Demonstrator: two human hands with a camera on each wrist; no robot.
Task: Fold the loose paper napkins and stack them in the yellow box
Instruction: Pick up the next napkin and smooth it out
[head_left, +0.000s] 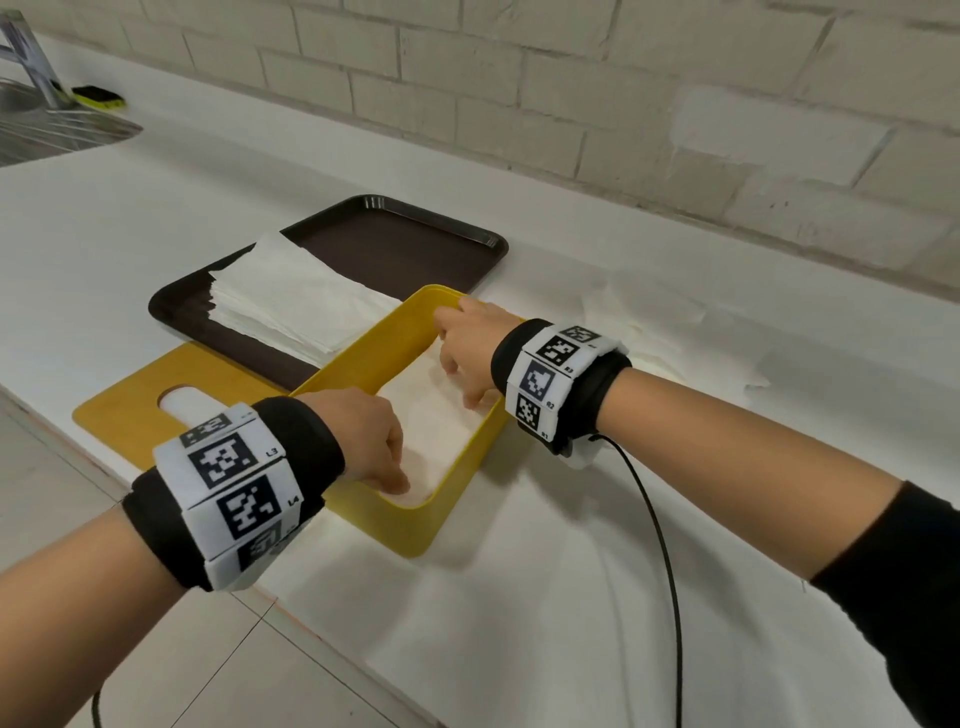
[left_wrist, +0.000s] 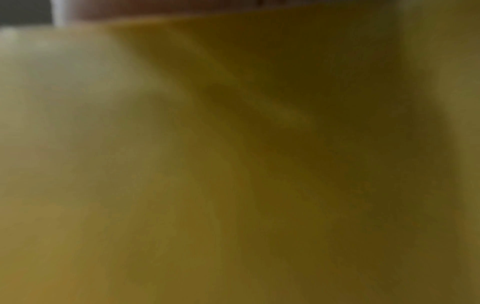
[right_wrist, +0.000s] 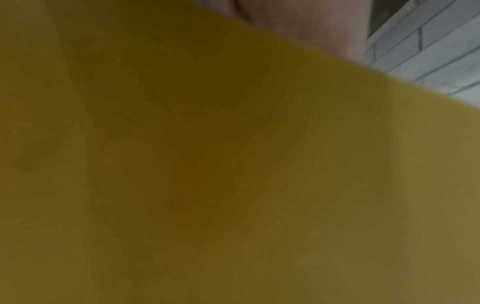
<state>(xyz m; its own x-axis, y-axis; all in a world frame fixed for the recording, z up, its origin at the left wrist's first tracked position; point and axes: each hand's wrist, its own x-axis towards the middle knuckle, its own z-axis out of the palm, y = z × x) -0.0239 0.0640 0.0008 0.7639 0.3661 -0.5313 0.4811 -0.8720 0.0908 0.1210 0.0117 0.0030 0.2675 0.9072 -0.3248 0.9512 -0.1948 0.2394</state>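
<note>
- White counter (head_left: 156, 208) carries everything I see, a dark brown tray (head_left: 395, 234) at the back
- Yellow box (head_left: 415, 530) sits near the front edge, its long axis running from near-left to far-right
- Folded napkin (head_left: 441, 431) lies flat inside it, along the same line
- Left hand (head_left: 363, 441) and right hand (head_left: 467, 348) both reach in, fingertips down on the paper; I cannot tell if they pinch

quick count of the counter
one yellow box (head_left: 415, 530), one yellow lid (head_left: 124, 410), one brown tray (head_left: 395, 244), one napkin stack (head_left: 291, 301), two hands.
</note>
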